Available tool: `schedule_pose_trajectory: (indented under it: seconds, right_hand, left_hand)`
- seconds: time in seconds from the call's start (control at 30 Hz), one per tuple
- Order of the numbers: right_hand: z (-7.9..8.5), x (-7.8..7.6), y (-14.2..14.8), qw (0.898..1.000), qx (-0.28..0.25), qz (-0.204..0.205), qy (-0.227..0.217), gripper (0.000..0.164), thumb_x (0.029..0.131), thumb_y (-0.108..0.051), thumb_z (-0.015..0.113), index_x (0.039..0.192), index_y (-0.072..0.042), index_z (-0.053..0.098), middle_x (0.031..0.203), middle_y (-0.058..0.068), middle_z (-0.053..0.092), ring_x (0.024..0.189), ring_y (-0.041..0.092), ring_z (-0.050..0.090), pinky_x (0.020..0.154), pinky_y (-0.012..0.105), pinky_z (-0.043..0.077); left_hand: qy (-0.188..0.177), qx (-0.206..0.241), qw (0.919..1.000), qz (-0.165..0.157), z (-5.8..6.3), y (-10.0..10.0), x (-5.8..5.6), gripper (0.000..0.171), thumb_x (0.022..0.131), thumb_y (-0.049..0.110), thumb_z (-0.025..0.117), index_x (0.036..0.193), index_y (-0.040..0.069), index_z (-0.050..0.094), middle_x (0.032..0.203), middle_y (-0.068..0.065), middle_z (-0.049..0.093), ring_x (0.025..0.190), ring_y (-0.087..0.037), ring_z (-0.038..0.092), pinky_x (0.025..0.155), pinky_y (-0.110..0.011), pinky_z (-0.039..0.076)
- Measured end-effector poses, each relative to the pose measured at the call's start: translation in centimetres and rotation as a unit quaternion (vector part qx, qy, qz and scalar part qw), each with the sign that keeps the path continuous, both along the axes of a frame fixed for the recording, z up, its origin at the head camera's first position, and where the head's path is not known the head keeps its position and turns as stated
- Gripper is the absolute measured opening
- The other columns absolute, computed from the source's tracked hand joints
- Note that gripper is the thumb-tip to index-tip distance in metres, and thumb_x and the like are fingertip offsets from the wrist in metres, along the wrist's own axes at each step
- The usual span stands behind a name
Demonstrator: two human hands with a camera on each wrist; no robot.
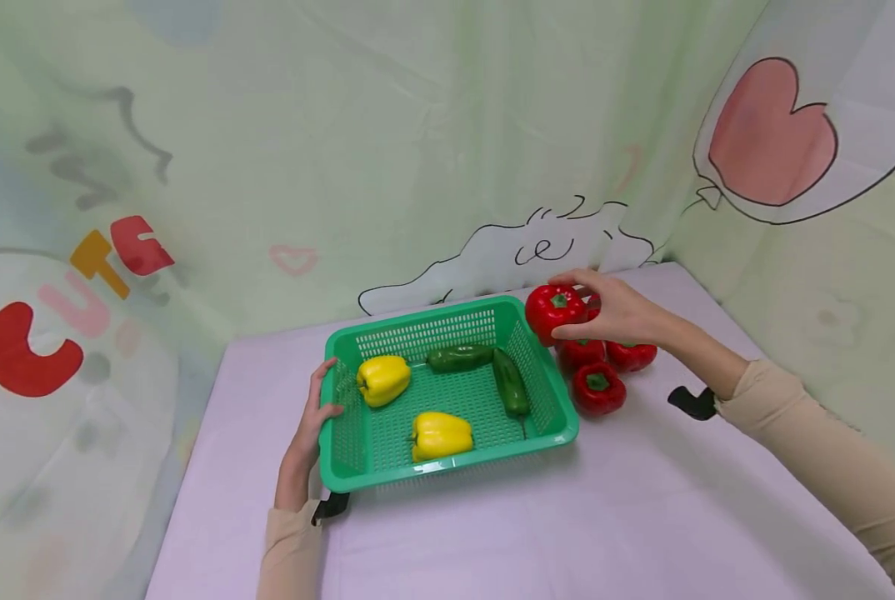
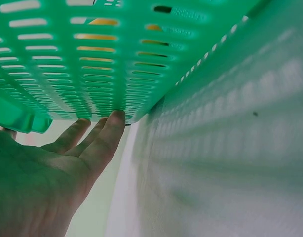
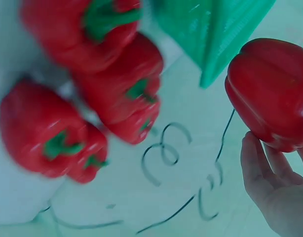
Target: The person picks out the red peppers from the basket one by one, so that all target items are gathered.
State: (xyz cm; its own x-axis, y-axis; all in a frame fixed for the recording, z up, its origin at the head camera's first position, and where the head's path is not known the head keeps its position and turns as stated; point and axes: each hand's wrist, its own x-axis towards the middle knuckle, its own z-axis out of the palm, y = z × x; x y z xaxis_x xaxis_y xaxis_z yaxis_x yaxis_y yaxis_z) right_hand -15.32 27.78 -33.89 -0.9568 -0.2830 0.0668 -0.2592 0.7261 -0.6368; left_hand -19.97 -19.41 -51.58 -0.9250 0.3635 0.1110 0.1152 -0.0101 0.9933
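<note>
My right hand (image 1: 618, 310) holds a red bell pepper (image 1: 552, 310) between thumb and fingers, at the right rim of a green plastic basket (image 1: 447, 461). In the right wrist view this bell pepper (image 3: 275, 94) sits against the fingertips. My left hand (image 1: 314, 421) grips the basket's left side, thumb and a finger over the rim; in the left wrist view its fingers (image 2: 104, 140) lie along the slotted wall. Inside the basket are two yellow bell peppers (image 1: 384, 381) and two long green peppers, one lying crosswise (image 1: 460, 358), the other along the right wall.
Several red bell peppers (image 1: 599, 389) are grouped on the table just right of the basket, below the right hand. A lilac cloth (image 1: 627, 517) covers the table. Printed pale green curtains (image 1: 417, 167) hang behind and at the sides.
</note>
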Motion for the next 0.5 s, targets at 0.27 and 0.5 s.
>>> schedule_pose_trajectory:
  seconds: [0.27,0.5]
  right_hand:
    - [-0.6,3.2,4.9,0.999,-0.001,-0.039,0.015,0.075,0.078,-0.021,0.081,0.141,-0.001,0.044,0.133,0.022,0.051,0.116,0.043,0.05,0.082,0.05,0.054]
    - [-2.1,5.5,7.9,0.998,0.011,-0.058,0.008,0.076,0.078,-0.022,0.082,0.14,0.002,0.045,0.132,0.024,0.05,0.113,0.044,0.05,0.073,0.018,0.049]
  left_hand:
    - [0.002,0.0,1.0,-0.005,-0.1,0.0,0.1,0.079,0.083,0.002,0.042,0.155,0.015,0.012,0.159,-0.017,0.012,0.129,-0.039,0.032,0.094,-0.043,0.039]
    - [0.005,0.005,0.9999,-0.008,-0.1,0.0,0.1,0.078,0.083,0.0,0.04,0.155,0.014,0.011,0.16,-0.017,0.01,0.132,-0.04,0.028,0.096,-0.043,0.037]
